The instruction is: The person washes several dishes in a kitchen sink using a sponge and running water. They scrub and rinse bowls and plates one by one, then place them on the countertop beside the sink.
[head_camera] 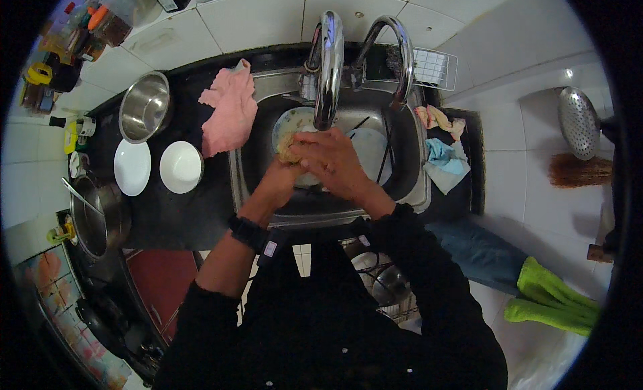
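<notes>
Both my hands meet over the stainless steel sink (pixel 251 199), under the left chrome faucet (pixel 329 73). Pressed between them is a yellowish scrubbing pad (pixel 287 148). My left hand (pixel 285 175) grips it from below, its fingers largely hidden. Over it curl the fingers of my right hand (pixel 335 164). Behind the pad, a patterned pale dish (pixel 291 121) lies in the sink, partly covered by my hands. To the right, a white plate (pixel 369 151) rests in the basin, with dark chopsticks (pixel 386 149) across it.
Left of the sink are a pink cloth (pixel 231 108), a steel bowl (pixel 145 107), a white plate (pixel 132 167), a white bowl (pixel 181 167) and a steel pot (pixel 95 219). A second faucet (pixel 402 53) stands right; cloths (pixel 444 159) lie beside the basin. A skimmer (pixel 577 123) hangs rightward.
</notes>
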`<state>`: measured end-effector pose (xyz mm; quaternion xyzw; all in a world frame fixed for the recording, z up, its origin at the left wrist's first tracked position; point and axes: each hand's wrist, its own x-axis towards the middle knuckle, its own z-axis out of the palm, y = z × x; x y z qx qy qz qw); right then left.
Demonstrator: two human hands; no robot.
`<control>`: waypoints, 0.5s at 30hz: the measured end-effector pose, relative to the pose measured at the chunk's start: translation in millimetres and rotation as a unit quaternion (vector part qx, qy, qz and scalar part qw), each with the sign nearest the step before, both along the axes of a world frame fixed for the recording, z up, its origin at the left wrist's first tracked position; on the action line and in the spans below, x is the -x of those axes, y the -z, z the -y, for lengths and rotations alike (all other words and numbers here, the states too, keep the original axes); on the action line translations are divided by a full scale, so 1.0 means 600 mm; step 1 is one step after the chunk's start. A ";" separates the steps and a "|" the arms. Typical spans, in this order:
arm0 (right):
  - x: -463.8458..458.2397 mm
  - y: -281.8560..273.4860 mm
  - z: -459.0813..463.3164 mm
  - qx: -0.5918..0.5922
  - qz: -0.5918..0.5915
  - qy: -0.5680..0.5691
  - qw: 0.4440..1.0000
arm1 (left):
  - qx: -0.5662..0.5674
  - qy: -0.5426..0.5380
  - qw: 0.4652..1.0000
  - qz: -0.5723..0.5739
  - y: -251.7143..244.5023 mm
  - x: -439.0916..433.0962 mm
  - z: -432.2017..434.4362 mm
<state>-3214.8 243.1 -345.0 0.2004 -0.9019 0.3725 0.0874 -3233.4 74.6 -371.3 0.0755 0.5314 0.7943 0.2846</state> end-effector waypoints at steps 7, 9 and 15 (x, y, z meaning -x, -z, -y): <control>0.028 0.058 -0.051 0.469 0.434 0.156 0.753 | -0.030 0.007 0.986 0.162 -0.033 -0.028 0.003; 0.006 0.074 -0.042 0.575 0.461 0.166 0.655 | -0.022 -0.029 0.989 0.142 -0.036 -0.042 -0.006; -0.081 0.109 0.024 0.546 0.352 0.110 0.752 | 0.185 -0.018 0.980 -0.073 -0.024 -0.062 -0.027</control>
